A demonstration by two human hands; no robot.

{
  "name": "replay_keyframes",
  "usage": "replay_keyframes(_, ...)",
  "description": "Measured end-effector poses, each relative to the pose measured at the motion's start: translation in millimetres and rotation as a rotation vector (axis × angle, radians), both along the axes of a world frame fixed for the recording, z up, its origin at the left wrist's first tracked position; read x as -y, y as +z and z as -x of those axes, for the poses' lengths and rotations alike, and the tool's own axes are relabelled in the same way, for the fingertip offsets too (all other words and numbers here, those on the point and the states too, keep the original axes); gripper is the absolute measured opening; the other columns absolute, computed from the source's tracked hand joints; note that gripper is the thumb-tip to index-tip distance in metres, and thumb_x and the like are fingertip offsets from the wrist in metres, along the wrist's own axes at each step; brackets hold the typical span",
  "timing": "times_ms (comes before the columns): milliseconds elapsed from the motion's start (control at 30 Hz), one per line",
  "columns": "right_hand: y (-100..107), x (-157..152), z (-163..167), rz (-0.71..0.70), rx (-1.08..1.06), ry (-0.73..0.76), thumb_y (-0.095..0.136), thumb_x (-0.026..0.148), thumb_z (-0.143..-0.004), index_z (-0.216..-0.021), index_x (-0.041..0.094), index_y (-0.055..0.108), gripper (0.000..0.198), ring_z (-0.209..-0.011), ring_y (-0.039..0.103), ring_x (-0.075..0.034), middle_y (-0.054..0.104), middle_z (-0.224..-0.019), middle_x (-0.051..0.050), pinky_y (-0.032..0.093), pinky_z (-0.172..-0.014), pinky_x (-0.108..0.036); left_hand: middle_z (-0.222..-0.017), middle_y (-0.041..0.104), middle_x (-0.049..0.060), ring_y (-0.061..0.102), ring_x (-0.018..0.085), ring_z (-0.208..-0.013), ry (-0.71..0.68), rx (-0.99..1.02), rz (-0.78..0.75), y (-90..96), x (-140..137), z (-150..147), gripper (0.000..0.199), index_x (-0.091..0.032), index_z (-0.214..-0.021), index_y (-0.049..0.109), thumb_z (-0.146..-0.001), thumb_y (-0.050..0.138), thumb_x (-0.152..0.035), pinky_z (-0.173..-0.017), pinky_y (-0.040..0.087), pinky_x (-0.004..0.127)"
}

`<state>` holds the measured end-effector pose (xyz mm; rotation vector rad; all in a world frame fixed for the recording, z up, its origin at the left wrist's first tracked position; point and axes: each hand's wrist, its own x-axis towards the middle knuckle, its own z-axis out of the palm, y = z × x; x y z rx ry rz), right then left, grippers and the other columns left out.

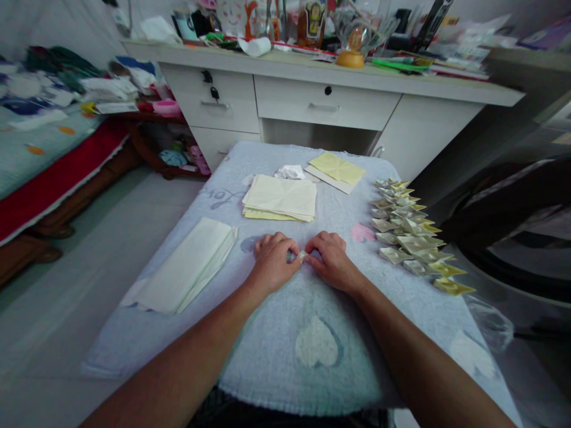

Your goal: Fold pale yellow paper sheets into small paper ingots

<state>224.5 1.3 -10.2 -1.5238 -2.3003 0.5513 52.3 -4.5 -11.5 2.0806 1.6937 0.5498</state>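
Observation:
Both hands meet over the middle of the cloth-covered table (267, 333). My left hand (277, 257) pinches the left end of a small folded piece of paper (302, 255). On its right end, the thumb and fingers of my right hand (331, 257) are closed too. Most of the folded paper is hidden behind my fingers. Just beyond my hands lies a stack of creased cream and yellow sheets (281, 197). Several folded paper boats (414, 241), cream and yellow, stand in rows to the right.
A folded white paper bundle (187, 267) lies at the left. Behind the stack are a crumpled white tissue (291, 172) and yellow sheets (336, 168). A white desk (325, 98) with cluttered top stands beyond the table; a bed (57, 148) is at the left.

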Motion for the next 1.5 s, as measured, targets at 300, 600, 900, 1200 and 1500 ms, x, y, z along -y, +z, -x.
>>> replay_keyframes(300, 0.5, 1.6, -5.0, -0.008, -0.046, 0.044, 0.061, 0.029, -0.086, -0.099, 0.022, 0.065, 0.015, -0.096, 0.045, -0.023, 0.056, -0.099, -0.006, 0.031, -0.087, -0.038, -0.085, 0.066, -0.001, 0.055, 0.02, -0.089, -0.118, 0.115, -0.064, -5.7, 2.1, -0.1, 0.005, -0.021, -0.078, 0.057, -0.076, 0.061, -0.02, -0.079, 0.033, 0.035)
replay_keyframes(600, 0.6, 1.9, -7.0, -0.005, -0.091, 0.082, 0.061, 0.028, -0.086, -0.092, 0.021, 0.063, 0.01, -0.095, 0.045, -0.021, 0.056, -0.096, -0.005, 0.032, -0.087, -0.037, -0.08, 0.066, -0.001, 0.058, 0.018, -0.083, -0.121, 0.183, -0.055, -2.5, 1.4, -0.5, 0.01, -0.021, -0.081, 0.058, -0.073, 0.063, -0.017, -0.08, 0.037, 0.035)
replay_keyframes(900, 4.3, 3.3, -8.2, -0.024, -0.203, 0.108, 0.058, 0.025, -0.089, -0.088, 0.019, 0.061, 0.006, -0.093, 0.047, -0.02, 0.056, -0.093, -0.005, 0.034, -0.087, -0.036, -0.081, 0.068, 0.001, 0.058, 0.019, -0.084, -0.218, 0.176, -0.052, 2.2, 0.2, 3.5, 0.009, -0.021, -0.077, 0.067, -0.081, 0.061, -0.026, -0.08, 0.04, 0.033)
replay_keyframes(1200, 4.6, 4.9, -11.4, -0.033, -0.294, 0.102, 0.062, 0.021, -0.08, -0.102, 0.021, 0.056, 0.023, -0.098, 0.049, -0.022, 0.059, -0.1, -0.005, 0.037, -0.089, -0.037, -0.079, 0.068, 0.001, 0.059, 0.016, -0.076, -0.148, 0.387, 0.007, 3.4, -2.7, 7.4, 0.012, -0.019, -0.083, 0.07, -0.08, 0.06, -0.025, -0.071, 0.044, 0.028)
replay_keyframes(1500, 2.0, 4.2, -7.7, -0.011, -0.51, 0.024, 0.056, 0.025, -0.083, -0.085, 0.021, 0.055, 0.005, -0.081, 0.055, -0.016, 0.059, -0.083, -0.002, 0.043, -0.078, -0.03, -0.079, 0.068, 0.002, 0.06, 0.016, -0.077, -0.094, 0.421, -0.005, 1.2, -3.3, 7.3, 0.014, -0.018, -0.086, 0.069, -0.078, 0.062, -0.027, -0.071, 0.047, 0.028)
